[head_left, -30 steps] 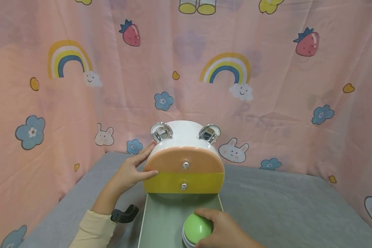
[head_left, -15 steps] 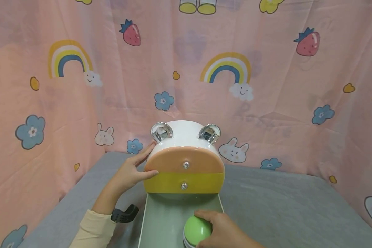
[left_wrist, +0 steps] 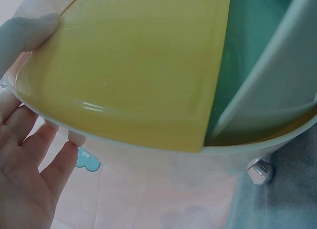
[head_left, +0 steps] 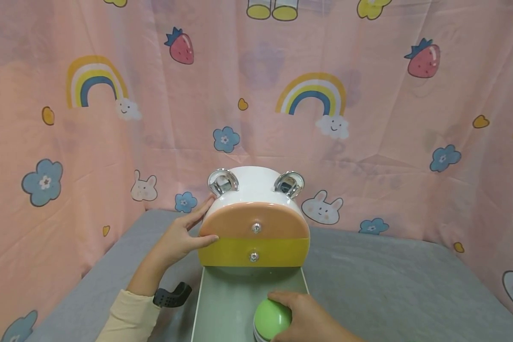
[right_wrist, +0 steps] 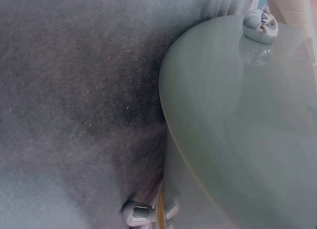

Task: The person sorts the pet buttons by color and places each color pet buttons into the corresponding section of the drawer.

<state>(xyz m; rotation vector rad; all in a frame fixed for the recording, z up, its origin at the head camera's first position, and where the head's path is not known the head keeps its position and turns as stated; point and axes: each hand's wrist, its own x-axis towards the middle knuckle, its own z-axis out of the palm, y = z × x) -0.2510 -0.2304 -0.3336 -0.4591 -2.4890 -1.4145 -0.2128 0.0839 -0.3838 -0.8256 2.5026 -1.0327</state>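
A small white drawer cabinet (head_left: 256, 183) with silver ear-like fittings stands on the grey cloth. Its orange drawer (head_left: 235, 221) and yellow drawer (head_left: 231, 251) are closed, while the pale green bottom drawer (head_left: 222, 304) is pulled out toward me. My left hand (head_left: 175, 242) holds the cabinet's left side, thumb on the front and fingers along the side; the left wrist view shows this grip close up. Inside the pulled-out drawer, my right hand (head_left: 309, 320) grips a round thing with a green domed top (head_left: 271, 317) and pale lower part. The right wrist view does not show that hand.
Grey cloth (head_left: 389, 285) covers the surface around the cabinet. A pink printed curtain (head_left: 256, 118) hangs behind and at both sides. The drawer's front has a silver knob (right_wrist: 260, 27), and a silver foot (right_wrist: 138, 213) sits beneath the cabinet.
The green-topped round thing and my right hand have shifted very slightly toward me. My left hand and the cabinet have stayed in place.
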